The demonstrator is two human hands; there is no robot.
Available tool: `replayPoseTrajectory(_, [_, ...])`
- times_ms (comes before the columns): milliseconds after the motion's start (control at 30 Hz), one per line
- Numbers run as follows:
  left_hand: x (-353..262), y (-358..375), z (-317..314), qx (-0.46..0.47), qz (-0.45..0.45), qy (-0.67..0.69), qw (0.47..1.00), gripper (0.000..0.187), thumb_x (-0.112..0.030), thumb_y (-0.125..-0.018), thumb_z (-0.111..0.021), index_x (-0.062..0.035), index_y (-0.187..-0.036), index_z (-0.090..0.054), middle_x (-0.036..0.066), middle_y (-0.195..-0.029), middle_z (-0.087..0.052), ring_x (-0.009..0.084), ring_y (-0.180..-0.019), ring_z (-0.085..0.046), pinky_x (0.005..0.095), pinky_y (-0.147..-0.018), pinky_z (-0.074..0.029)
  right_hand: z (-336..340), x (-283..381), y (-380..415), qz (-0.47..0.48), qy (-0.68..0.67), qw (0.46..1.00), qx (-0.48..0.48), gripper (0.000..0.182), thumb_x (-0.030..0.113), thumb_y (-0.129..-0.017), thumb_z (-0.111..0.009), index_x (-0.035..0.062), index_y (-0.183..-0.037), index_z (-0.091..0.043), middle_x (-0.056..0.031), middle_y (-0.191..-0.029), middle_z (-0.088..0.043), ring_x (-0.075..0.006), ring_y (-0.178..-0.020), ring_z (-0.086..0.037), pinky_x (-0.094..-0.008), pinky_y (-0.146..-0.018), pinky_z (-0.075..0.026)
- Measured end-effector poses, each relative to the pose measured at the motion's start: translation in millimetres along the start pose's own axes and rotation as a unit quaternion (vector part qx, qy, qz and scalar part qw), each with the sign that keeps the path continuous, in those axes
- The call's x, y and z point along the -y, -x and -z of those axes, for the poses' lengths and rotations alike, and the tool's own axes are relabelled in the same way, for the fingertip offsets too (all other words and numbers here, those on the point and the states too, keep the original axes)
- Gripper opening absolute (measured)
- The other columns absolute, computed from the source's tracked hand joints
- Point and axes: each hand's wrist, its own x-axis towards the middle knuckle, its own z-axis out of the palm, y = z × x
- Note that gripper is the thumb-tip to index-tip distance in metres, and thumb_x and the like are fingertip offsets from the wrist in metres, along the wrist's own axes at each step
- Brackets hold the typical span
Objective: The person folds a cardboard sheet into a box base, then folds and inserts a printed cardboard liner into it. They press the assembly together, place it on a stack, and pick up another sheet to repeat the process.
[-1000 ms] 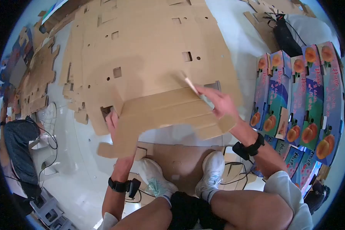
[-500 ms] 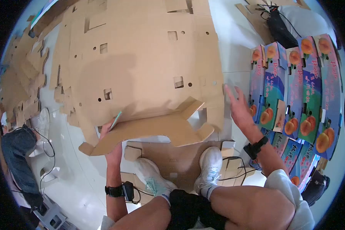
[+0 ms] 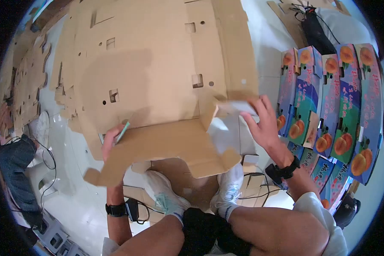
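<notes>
A large brown cardboard box blank (image 3: 158,72) with square and round cut-outs lies in front of me, its near panel (image 3: 162,143) folded up. My left hand (image 3: 110,141) is closed around the left end of that panel, beside a thin pale green edge (image 3: 123,131). At the panel's right end, my right hand (image 3: 263,121) pinches a small side flap (image 3: 234,106) between thumb and fingers. The flap is blurred by motion. Part of the left fingers is hidden behind the cardboard.
Printed fruit boxes (image 3: 307,94) stand in rows at the right. Cut cardboard pieces (image 3: 32,81) are piled at the left, near another person's leg (image 3: 17,170). My shoes (image 3: 228,187) are just below the folded panel. A black bag with cables (image 3: 318,32) lies upper right.
My right hand has moved from beside the sheet onto the right flap and grips it. The near panel stands nearer to me, and the sheet's right side has lifted and bent inward.
</notes>
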Motion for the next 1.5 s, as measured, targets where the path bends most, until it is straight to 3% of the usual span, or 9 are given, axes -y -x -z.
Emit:
replayPoseTrajectory(233, [-37, -11, -16, 0.107, 0.008, -0.006, 0.994, 0.043, -0.022, -0.080, -0.083, -0.0019, -0.115, -0.067, 0.015, -0.113, -0.072, 0.0306, -0.106, -0.070, 0.0365, -0.096, -0.053, 38, 59, -52, 0.213, 0.049, 0.975, 0.033, 0.013, 0.023, -0.097, -0.069, 0.0124, -0.104, -0.069, -0.0061, -0.075, -0.055, -0.0250, -0.055, -0.059, -0.0399, -0.048, -0.051])
replayPoseTrajectory(400, [-49, -11, -26, 0.178, -0.002, -0.061, 0.982, 0.043, -0.019, -0.077, -0.085, -0.0061, -0.115, -0.070, 0.015, -0.114, -0.075, 0.0338, -0.106, -0.072, 0.0369, -0.093, -0.055, 34, 78, -52, 0.373, 0.055, 0.917, 0.126, 0.027, 0.031, -0.092, -0.070, 0.0125, -0.076, -0.060, -0.0039, -0.069, -0.056, -0.0238, -0.045, -0.054, -0.0392, -0.043, -0.046])
replayPoseTrajectory(567, [-27, 5, -59, 0.142, 0.016, -0.123, 0.982, 0.042, -0.014, -0.079, -0.085, -0.0082, -0.119, -0.069, 0.012, -0.124, -0.075, 0.0313, -0.114, -0.072, 0.0379, -0.096, -0.056, -25, 48, -38, 0.313, 0.049, 0.919, 0.236, 0.015, 0.018, -0.096, -0.065, 0.0081, -0.107, -0.068, -0.0073, -0.090, -0.065, -0.0249, -0.094, -0.065, -0.0418, -0.090, -0.050])
replayPoseTrajectory(800, [-22, 18, -68, 0.122, -0.007, -0.139, 0.983, 0.045, -0.013, -0.081, -0.081, -0.0075, -0.124, -0.066, 0.014, -0.128, -0.073, 0.0385, -0.116, -0.069, 0.0448, -0.100, -0.055, -45, 33, -19, -0.055, -0.092, 0.992, 0.061, 0.097, 0.016, -0.084, -0.086, 0.0042, -0.161, -0.029, -0.0197, -0.147, -0.050, -0.0367, -0.135, -0.051, -0.0443, -0.115, -0.044])
replayPoseTrajectory(900, [-22, 15, -68, 0.131, -0.018, -0.124, 0.984, 0.046, -0.011, -0.082, -0.079, -0.0065, -0.125, -0.066, 0.015, -0.131, -0.072, 0.0384, -0.116, -0.069, 0.0444, -0.100, -0.055, -67, 11, -15, -0.203, -0.355, 0.905, 0.116, 0.107, 0.022, -0.084, -0.089, 0.0020, -0.164, -0.019, -0.0177, -0.152, -0.047, -0.0302, -0.141, -0.048, -0.0440, -0.118, -0.042])
replayPoseTrajectory(1200, [-45, 28, -69, 0.092, 0.023, -0.264, 0.960, 0.047, -0.014, -0.081, -0.078, -0.0053, -0.126, -0.067, 0.018, -0.124, -0.073, 0.0385, -0.102, -0.073, 0.0444, -0.084, -0.060, -81, -6, -9, -0.239, -0.458, 0.830, 0.208, 0.097, 0.024, -0.090, -0.085, 0.0008, -0.161, -0.023, -0.0143, -0.151, -0.048, -0.0243, -0.138, -0.051, -0.0419, -0.115, -0.045])
replayPoseTrajectory(1300, [-72, 18, -57, 0.318, 0.139, -0.389, 0.853, 0.042, -0.020, -0.081, -0.078, -0.0049, -0.120, -0.071, 0.020, -0.115, -0.073, 0.0415, -0.097, -0.072, 0.0447, -0.076, -0.060, -78, -6, -10, -0.248, -0.447, 0.833, 0.214, 0.096, 0.022, -0.090, -0.084, 0.0013, -0.161, -0.023, -0.0138, -0.150, -0.049, -0.0244, -0.138, -0.051, -0.0421, -0.115, -0.046])
replayPoseTrajectory(1433, [-6, 67, -66, 0.345, 0.169, 0.032, 0.923, 0.036, -0.028, -0.085, -0.079, -0.0019, -0.109, -0.076, 0.021, -0.102, -0.075, 0.0349, -0.096, -0.073, 0.0453, -0.085, -0.057, -72, -8, -10, -0.251, -0.447, 0.829, 0.224, 0.097, 0.018, -0.091, -0.083, 0.0015, -0.163, -0.021, -0.0136, -0.151, -0.049, -0.0248, -0.138, -0.051, -0.0425, -0.115, -0.046])
replayPoseTrajectory(1500, [-2, 99, -81, 0.403, 0.142, 0.210, 0.879, 0.033, -0.028, -0.088, -0.077, -0.0015, -0.108, -0.076, 0.019, -0.100, -0.076, 0.0314, -0.098, -0.072, 0.0457, -0.090, -0.055, -77, -14, -7, -0.244, -0.464, 0.821, 0.225, 0.097, 0.017, -0.090, -0.083, 0.0015, -0.163, -0.021, -0.0133, -0.151, -0.049, -0.0246, -0.139, -0.051, -0.0424, -0.115, -0.046])
